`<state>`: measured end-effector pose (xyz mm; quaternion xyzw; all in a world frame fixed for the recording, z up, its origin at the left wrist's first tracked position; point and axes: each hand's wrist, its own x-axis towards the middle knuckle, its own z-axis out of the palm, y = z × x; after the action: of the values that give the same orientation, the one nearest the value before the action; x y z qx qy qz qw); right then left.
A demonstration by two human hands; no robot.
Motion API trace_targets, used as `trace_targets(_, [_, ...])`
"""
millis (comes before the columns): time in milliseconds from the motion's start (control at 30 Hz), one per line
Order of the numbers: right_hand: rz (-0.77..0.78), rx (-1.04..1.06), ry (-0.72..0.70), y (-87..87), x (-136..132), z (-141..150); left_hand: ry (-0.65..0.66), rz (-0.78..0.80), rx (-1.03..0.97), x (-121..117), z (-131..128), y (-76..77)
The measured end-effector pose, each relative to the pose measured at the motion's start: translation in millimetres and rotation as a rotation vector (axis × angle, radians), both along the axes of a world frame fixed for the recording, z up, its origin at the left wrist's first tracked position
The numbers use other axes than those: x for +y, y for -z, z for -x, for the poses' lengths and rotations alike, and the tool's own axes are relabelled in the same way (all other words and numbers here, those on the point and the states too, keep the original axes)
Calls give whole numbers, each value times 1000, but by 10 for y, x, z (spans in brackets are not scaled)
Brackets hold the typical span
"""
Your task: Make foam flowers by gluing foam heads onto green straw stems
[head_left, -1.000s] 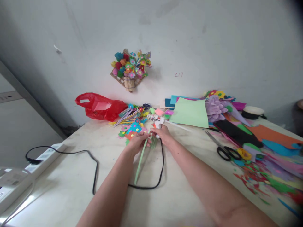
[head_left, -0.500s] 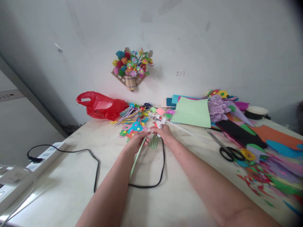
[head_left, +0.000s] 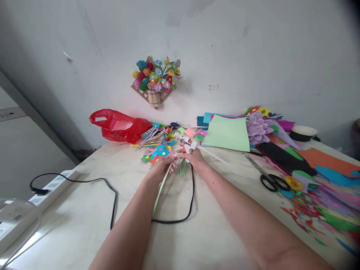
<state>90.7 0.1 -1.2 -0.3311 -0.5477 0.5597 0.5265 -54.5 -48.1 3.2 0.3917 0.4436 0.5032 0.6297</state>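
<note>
My left hand (head_left: 161, 168) pinches a long thin light green strip (head_left: 160, 191), whose free end trails down toward my forearm. In my right hand (head_left: 198, 160) is a white hot glue gun (head_left: 190, 144), its nozzle pointing up and left. A pale glue stick (head_left: 215, 155) pokes out of its back. The fingertips of both hands come close together in front of the gun; what lies exactly between them is too small to make out. Just below them rests a bundle of light green strips (head_left: 182, 169). Colourful foam flowers (head_left: 161, 150) lie beyond my left hand.
A black cord (head_left: 192, 195) loops below my hands; another stretch reaches the power strip (head_left: 53, 186). Scissors (head_left: 271, 180), foam scraps (head_left: 306, 213) and a light green sheet (head_left: 227, 133) lie rightward. A red plastic bag (head_left: 120, 127) sits back left. A flower basket (head_left: 154, 98) hangs on the wall.
The glue gun has tilted slightly within my right hand, its glue stick dipping a little. My left hand keeps the green strip in nearly the same place.
</note>
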Motion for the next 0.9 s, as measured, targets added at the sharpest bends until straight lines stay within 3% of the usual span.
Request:
trace_targets(267, [-48,-110,24,23,-1,42,0,64,-96,38,12,33])
trace_targets(433, [23,-59,71,18,29,-15,-148,-58,-99,48,24,19])
trace_targets(633, [131,-48,-89,25,36,-93,-279,-174,-50,99,139,73])
trace_targets(900, [231,-57,-259,18,29,-165,-326,-147,-35,110,135,82])
